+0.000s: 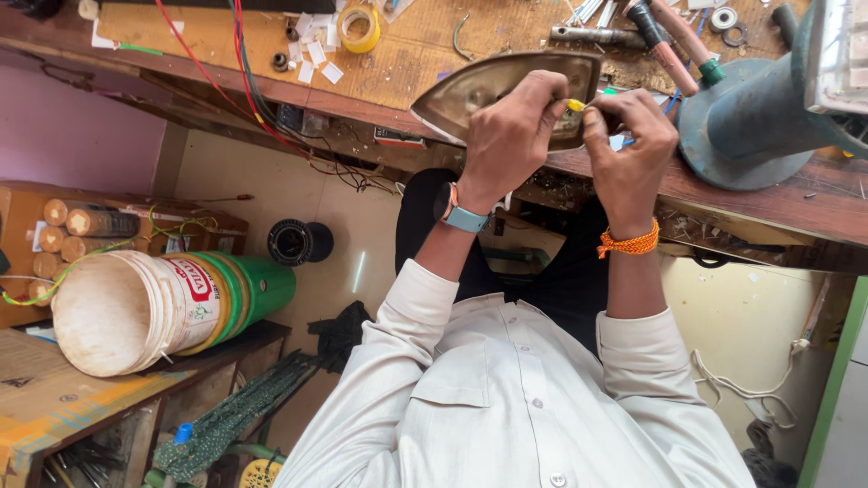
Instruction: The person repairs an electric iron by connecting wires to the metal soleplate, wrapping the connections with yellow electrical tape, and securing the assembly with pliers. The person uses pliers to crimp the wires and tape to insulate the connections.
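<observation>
Both my hands are up at the edge of a wooden workbench (407, 68), over a pointed metal iron soleplate (470, 90) that lies there. My left hand (511, 136), with a watch on its wrist, pinches a small yellow piece (576, 106) between its fingertips. My right hand (628, 154), with an orange thread band on its wrist, meets it from the right and its fingers close on the same piece. Thin blue wires (674, 99) run behind the right hand. What the yellow piece is attached to is hidden by the fingers.
A heavy teal machine base (741, 126) stands on the bench right of my hands. Hand tools (665, 41), a yellow tape roll (359, 27) and red and black wires (237, 54) lie further back. Stacked buckets (163, 307) and a black spool (298, 242) lie lower left.
</observation>
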